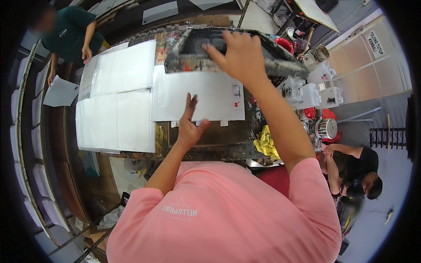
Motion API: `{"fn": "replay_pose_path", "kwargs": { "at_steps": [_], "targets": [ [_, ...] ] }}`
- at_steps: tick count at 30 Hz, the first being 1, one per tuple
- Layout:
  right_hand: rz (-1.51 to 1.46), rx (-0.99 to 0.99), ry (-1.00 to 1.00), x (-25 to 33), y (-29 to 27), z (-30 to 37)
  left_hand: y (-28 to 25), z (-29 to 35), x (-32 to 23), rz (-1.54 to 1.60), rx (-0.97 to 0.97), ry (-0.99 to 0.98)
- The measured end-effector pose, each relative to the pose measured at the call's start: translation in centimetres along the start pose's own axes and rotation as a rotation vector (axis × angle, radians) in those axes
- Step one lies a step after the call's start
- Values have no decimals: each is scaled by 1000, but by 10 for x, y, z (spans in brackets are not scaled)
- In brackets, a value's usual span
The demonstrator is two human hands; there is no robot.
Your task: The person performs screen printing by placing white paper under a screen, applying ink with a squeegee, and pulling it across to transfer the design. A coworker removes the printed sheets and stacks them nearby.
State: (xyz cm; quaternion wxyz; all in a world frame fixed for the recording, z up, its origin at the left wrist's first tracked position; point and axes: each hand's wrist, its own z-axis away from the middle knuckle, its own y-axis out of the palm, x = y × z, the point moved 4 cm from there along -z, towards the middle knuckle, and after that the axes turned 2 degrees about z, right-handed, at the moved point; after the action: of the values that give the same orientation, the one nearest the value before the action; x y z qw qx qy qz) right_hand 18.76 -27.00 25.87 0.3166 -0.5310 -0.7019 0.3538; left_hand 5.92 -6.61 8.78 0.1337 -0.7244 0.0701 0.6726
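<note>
A white sheet [197, 85] lies flat on the stained worktable, with a small red mark near its right end. My left hand [189, 130] hovers at the sheet's near edge, fingers stretched and thumb apart, holding nothing. Beyond the sheet a dark printing screen in a paint-smeared frame [199, 65] is tilted, its near side raised. My right hand [241, 55] is over this frame with the thumb spread away from the fingers. No grip on the frame shows, and whether the hand touches it I cannot tell.
Stacks of white sheets [125, 70] cover the table's left side. A yellow cloth [266, 142] lies at the right edge, near white jugs [310, 94] and a paint can [326, 128]. One co-worker [70, 33] holds a sheet [61, 92] at far left; another [357, 168] is at right.
</note>
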Motion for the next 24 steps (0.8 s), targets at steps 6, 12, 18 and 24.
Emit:
{"fn": "replay_pose_path", "kwargs": {
  "at_steps": [6,12,18,24],
  "targets": [
    [-156,508,-39,-2,66,116,-5,3,-8,1195,-303,-545],
    [-231,585,15,4,120,216,-5,35,118,1080,-359,-949],
    [-110,524,-3,8,164,227,-8,32,144,998,-256,-1061],
    [-17,456,61,-41,259,108,-12,34,152,990,-205,-1114]
  ]
}}
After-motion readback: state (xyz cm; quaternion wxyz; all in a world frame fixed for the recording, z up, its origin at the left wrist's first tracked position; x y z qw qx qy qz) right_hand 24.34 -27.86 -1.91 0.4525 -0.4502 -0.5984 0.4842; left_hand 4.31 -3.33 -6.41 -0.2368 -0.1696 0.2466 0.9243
